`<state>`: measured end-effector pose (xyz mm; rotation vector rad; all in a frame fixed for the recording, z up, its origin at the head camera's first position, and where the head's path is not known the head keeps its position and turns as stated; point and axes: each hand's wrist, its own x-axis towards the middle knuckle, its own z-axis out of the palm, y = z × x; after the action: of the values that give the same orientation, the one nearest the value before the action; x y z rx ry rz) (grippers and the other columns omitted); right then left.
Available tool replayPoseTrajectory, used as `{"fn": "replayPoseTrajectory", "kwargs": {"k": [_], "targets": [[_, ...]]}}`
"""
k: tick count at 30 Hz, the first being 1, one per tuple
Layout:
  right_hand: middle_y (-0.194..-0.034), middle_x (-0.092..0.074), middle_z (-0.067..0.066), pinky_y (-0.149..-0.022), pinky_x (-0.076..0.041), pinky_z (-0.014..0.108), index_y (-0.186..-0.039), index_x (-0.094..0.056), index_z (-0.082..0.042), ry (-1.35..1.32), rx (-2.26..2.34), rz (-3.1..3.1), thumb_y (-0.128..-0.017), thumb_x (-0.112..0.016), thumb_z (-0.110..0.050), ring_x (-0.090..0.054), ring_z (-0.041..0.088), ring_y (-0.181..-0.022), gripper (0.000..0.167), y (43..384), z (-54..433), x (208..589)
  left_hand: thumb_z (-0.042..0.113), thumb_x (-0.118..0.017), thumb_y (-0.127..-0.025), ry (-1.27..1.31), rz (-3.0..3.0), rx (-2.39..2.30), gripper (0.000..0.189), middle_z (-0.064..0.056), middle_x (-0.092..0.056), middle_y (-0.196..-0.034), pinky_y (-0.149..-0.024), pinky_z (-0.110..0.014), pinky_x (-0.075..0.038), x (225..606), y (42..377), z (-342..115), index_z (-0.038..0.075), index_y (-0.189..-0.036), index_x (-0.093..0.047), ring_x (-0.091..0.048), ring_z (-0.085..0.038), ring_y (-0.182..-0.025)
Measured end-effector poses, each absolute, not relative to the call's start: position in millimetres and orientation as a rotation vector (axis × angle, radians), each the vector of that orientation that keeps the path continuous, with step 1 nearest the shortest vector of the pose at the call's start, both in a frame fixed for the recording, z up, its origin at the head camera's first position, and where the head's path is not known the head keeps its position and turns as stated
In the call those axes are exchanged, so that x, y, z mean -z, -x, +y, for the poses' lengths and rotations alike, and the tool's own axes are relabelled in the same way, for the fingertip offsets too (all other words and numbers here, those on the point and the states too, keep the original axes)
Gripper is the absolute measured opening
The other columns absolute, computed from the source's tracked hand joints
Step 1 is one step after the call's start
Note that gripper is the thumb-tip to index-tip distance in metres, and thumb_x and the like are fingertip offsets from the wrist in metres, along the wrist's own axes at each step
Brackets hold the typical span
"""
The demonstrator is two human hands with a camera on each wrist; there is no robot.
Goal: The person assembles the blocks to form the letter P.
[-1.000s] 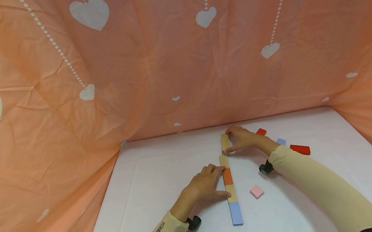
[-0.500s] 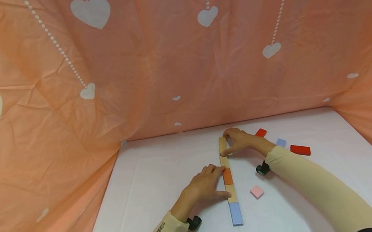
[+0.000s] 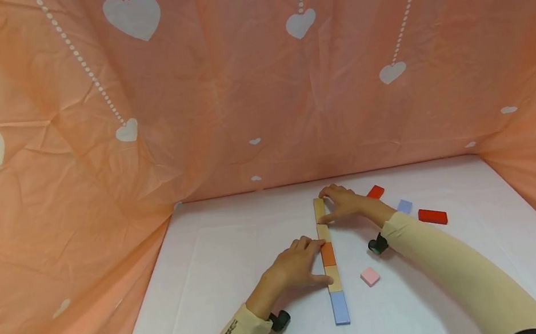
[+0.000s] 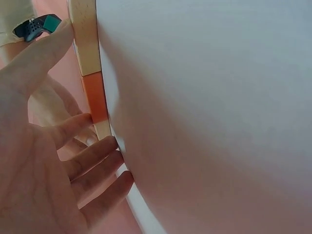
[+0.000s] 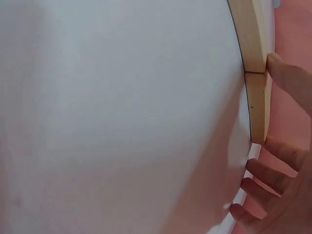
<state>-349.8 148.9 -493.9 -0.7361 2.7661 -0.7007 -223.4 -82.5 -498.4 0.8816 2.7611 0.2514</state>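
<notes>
A straight row of blocks runs away from me in the head view: a blue block [image 3: 340, 308] nearest, a wooden block [image 3: 334, 278], an orange block [image 3: 328, 254], a short wooden block [image 3: 323, 233] and a far wooden block [image 3: 319, 210]. My right hand [image 3: 346, 201] holds the far wooden block lengthwise, index finger at its far end and thumb by its joint with the short wooden block. My left hand [image 3: 293, 267] rests along the row's left side, fingers extended. Its thumb touches the nearer wooden block and its index finger lies at the orange one.
A pink square block [image 3: 370, 276] lies right of the row. Beyond my right forearm are a red block [image 3: 432, 216], a small blue block [image 3: 404, 206] and another red block [image 3: 376, 192], partly covered by the hand. An orange curtain [image 3: 254, 76] with hearts hangs behind the white table [image 3: 235, 224].
My right hand has drawn the far wooden block toward me and slightly left, closing the gap to the short wooden block. The left hand has stayed in place.
</notes>
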Motion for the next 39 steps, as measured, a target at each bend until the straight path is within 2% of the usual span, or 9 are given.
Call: {"fn": "replayPoseTrajectory", "kwargs": {"k": [12, 18, 21, 26, 30, 39], "targets": [[-0.148, -0.051, 0.027, -0.112, -0.038, 0.07, -0.146, -0.053, -0.002, 0.728, 0.686, 2.776, -0.091, -0.083, -0.046, -0.048, 0.049, -0.138, 0.077, 349.3, 149.0, 496.3, 0.065, -0.076, -0.093, -0.898, 2.771, -0.248, 0.088, -0.004, -0.055, -0.141, -0.1, -0.036, -0.055, 498.3, 222.6, -81.5, 0.019, -0.162, -0.046, -0.055, -0.019, -0.126], [-0.157, -0.046, 0.028, -0.119, -0.031, 0.071, -0.153, -0.047, 0.0, 0.726, 0.757, 2.74, -0.092, -0.082, -0.046, -0.041, 0.051, -0.146, 0.084, 351.2, 152.7, 499.4, 0.064, -0.077, -0.092, -0.894, 2.775, -0.25, 0.088, -0.004, -0.055, -0.14, -0.1, -0.036, -0.055, 497.5, 221.8, -81.3, 0.019, -0.161, -0.046, -0.055, -0.02, -0.126], [-0.156, -0.049, 0.029, -0.12, -0.033, 0.067, -0.153, -0.048, 0.001, 0.744, 0.807, 2.735, -0.094, -0.082, -0.043, -0.043, 0.051, -0.146, 0.082, 352.5, 158.1, 501.5, 0.063, -0.077, -0.092, -0.892, 2.772, -0.25, 0.088, -0.005, -0.055, -0.14, -0.1, -0.037, -0.055, 496.7, 221.2, -80.9, 0.018, -0.161, -0.046, -0.054, -0.02, -0.126], [-0.146, -0.057, 0.029, -0.117, -0.038, 0.064, -0.146, -0.054, 0.004, 0.827, 0.821, 2.775, -0.095, -0.082, -0.036, -0.05, 0.049, -0.138, 0.07, 353.4, 173.7, 501.9, 0.063, -0.078, -0.092, -0.89, 2.772, -0.257, 0.088, -0.005, -0.055, -0.139, -0.1, -0.036, -0.054, 496.6, 221.2, -80.5, 0.018, -0.161, -0.046, -0.054, -0.021, -0.125], [-0.14, -0.06, 0.03, -0.116, -0.037, 0.067, -0.14, -0.058, 0.008, 0.903, 0.867, 2.807, -0.093, -0.084, -0.029, -0.051, 0.052, -0.135, 0.066, 349.5, 190.3, 497.1, 0.063, -0.077, -0.092, -0.89, 2.775, -0.253, 0.088, -0.005, -0.055, -0.139, -0.1, -0.036, -0.054, 498.1, 221.2, -80.8, 0.019, -0.161, -0.045, -0.054, -0.02, -0.125], [-0.149, -0.054, 0.029, -0.117, -0.034, 0.072, -0.142, -0.059, 0.004, 0.825, 0.984, 2.791, -0.092, -0.087, -0.026, -0.043, 0.053, -0.142, 0.065, 341.5, 238.4, 491.0, 0.063, -0.079, -0.091, -0.876, 2.783, -0.256, 0.089, -0.004, -0.056, -0.137, -0.098, -0.035, -0.054, 498.1, 220.9, -78.2, 0.019, -0.161, -0.046, -0.055, -0.019, -0.122]]}}
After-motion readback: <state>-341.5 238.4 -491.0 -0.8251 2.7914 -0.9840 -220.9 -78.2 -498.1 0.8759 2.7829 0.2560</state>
